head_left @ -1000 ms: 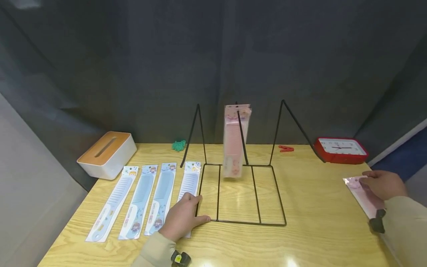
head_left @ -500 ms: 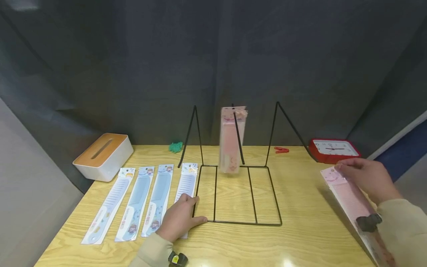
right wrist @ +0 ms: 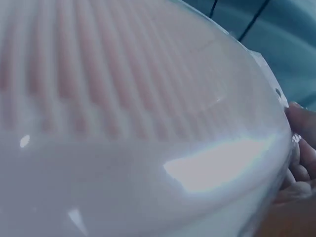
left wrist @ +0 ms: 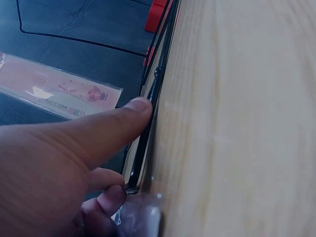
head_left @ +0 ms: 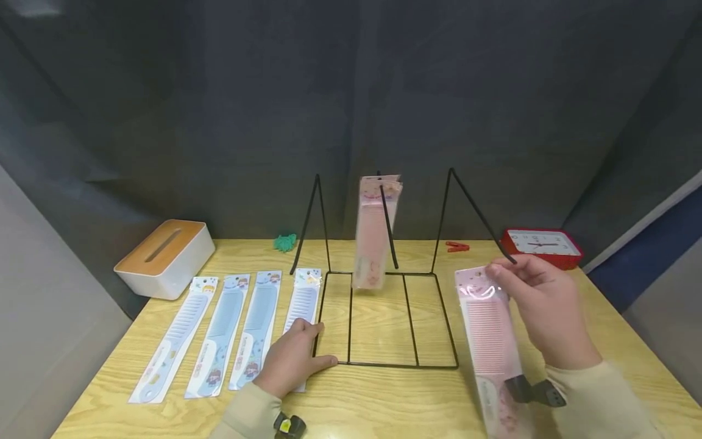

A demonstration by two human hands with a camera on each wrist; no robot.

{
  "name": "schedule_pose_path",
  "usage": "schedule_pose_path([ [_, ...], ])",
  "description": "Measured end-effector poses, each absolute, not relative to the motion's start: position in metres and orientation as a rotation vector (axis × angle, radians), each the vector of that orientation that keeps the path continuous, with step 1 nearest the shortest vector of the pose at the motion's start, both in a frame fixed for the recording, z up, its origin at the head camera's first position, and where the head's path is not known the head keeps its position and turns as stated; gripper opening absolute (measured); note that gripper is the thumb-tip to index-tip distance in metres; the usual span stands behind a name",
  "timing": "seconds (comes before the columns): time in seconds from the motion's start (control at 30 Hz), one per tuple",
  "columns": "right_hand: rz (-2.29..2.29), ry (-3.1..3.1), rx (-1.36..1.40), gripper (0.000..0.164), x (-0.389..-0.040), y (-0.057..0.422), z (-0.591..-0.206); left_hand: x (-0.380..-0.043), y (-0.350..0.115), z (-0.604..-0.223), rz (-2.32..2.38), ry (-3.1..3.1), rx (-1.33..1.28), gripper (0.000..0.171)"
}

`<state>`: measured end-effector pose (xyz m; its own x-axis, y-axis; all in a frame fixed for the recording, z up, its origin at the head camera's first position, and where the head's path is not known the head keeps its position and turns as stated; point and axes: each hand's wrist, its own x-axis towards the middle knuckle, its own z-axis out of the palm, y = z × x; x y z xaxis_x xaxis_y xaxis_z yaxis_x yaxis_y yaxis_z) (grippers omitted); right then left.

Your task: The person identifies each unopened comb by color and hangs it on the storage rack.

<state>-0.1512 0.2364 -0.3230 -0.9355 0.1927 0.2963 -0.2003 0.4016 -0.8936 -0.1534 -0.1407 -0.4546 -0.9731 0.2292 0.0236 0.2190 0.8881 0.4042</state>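
A black wire display rack (head_left: pixel 389 364) stands mid-table. My left hand (head_left: pixel 290 360) holds its front left base corner; in the left wrist view the thumb (left wrist: pixel 113 126) lies on the wire, with curled fingers (left wrist: pixel 111 197) beside it. My right hand (head_left: pixel 548 308) pinches the top of a packaged pink comb (head_left: pixel 488 338), held tilted right of the rack, near the right hook's tip. In the right wrist view this comb (right wrist: pixel 123 74) fills most of the picture. Other packaged pink combs (head_left: pixel 370 238) hang on the middle hook; how many cannot be told.
Several packaged blue combs (head_left: pixel 260 317) lie left of the rack, one partly under the left hand. A tissue box (head_left: pixel 167 262) stands behind them. Along the back are a green tangle (head_left: pixel 284 242), a red clothespin (head_left: pixel 457 247) and a red clock (head_left: pixel 540 247).
My right hand has lifted the pink comb from the table's right side and carried it left towards the rack. The left hand has kept its place on the base.
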Motion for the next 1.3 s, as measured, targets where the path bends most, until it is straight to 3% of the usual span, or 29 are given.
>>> schedule_pose_path([
  [0.27,1.793,-2.007,0.224,0.008,-0.125,0.165,-0.315,-0.153,-0.14,-0.451,0.693,2.987,0.338,0.08],
  [0.53,1.915,-1.724,0.565,0.011,-0.116,0.123,-0.304,-0.15,-0.141,-0.451,0.715,2.995,0.342,0.079],
  [0.93,1.857,-1.714,0.463,0.008,-0.125,0.11,-0.293,-0.151,-0.141,-0.453,0.716,3.0,0.35,0.08],
  [1.3,1.795,-1.793,0.348,0.014,-0.157,0.105,-0.299,-0.151,-0.141,-0.452,0.715,3.007,0.354,0.08],
])
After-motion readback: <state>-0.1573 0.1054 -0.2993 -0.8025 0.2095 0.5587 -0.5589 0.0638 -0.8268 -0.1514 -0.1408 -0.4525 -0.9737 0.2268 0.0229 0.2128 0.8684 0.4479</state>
